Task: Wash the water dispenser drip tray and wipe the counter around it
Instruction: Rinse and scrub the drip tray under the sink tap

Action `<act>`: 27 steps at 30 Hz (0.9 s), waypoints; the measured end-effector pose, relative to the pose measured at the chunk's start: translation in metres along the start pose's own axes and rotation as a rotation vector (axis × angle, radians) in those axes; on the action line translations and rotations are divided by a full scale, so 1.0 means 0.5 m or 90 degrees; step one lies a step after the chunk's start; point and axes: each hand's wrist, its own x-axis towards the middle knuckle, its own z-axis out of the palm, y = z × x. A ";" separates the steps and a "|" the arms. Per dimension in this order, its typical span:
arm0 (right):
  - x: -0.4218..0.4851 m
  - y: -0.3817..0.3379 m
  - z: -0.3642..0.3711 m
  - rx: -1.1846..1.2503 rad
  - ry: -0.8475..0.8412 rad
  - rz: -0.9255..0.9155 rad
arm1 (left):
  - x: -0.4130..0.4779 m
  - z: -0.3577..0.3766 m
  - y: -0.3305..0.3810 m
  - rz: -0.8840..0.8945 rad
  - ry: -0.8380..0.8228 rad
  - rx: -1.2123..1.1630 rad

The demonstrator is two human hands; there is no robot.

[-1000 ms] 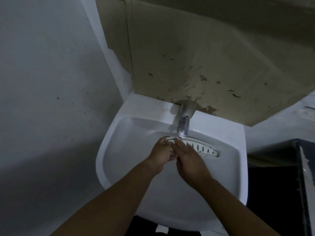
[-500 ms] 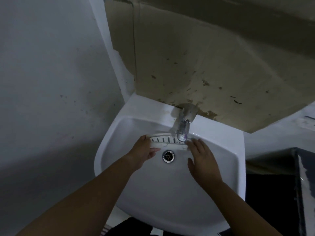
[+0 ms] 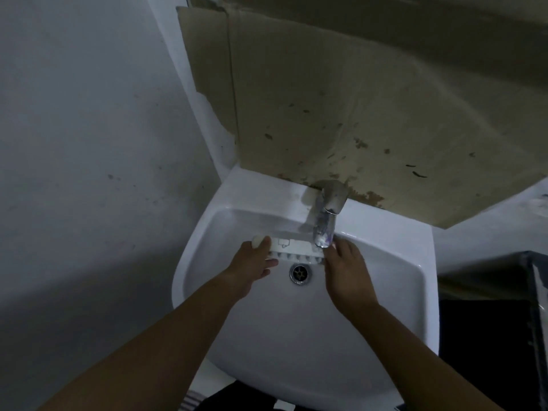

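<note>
The white slotted drip tray (image 3: 292, 247) is held flat across the back of the white sink basin (image 3: 385, 292), just under the chrome tap spout (image 3: 324, 223). My left hand (image 3: 255, 264) grips the tray's left end, thumb over its top edge. My right hand (image 3: 345, 268) is at the tray's right end, fingertips touching it below the spout. The tray's underside with a row of slots faces me. The drain (image 3: 300, 273) shows between my hands. I cannot tell whether water runs from the tap.
Stained brown cardboard (image 3: 355, 99) covers the wall behind the tap. A grey wall (image 3: 89, 143) stands close on the left. A dark counter edge (image 3: 536, 292) lies at the right of the sink.
The tray has shifted left from the sink's right side and turned over under the tap. My hands, which were together a second ago, have spread apart to its two ends.
</note>
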 end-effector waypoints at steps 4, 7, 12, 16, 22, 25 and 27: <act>-0.031 -0.088 0.029 -0.032 -0.058 0.084 | -0.011 0.030 -0.005 0.001 0.011 0.034; -0.036 -0.131 0.032 -0.040 -0.062 0.052 | -0.018 0.060 -0.005 0.010 -0.008 0.041; -0.014 -0.109 0.019 -0.026 -0.055 -0.056 | -0.013 0.079 -0.002 0.003 -0.024 0.025; -0.007 -0.070 -0.003 0.001 -0.056 -0.116 | -0.012 0.091 0.003 0.020 -0.029 0.056; -0.013 0.008 -0.033 -0.054 -0.025 -0.086 | -0.007 0.090 0.015 0.061 -0.021 0.032; -0.013 0.031 -0.038 -0.010 0.032 -0.076 | 0.003 0.066 0.017 0.080 -0.011 0.018; -0.008 0.031 -0.042 0.019 0.057 -0.035 | 0.010 0.043 0.017 0.061 -0.013 0.018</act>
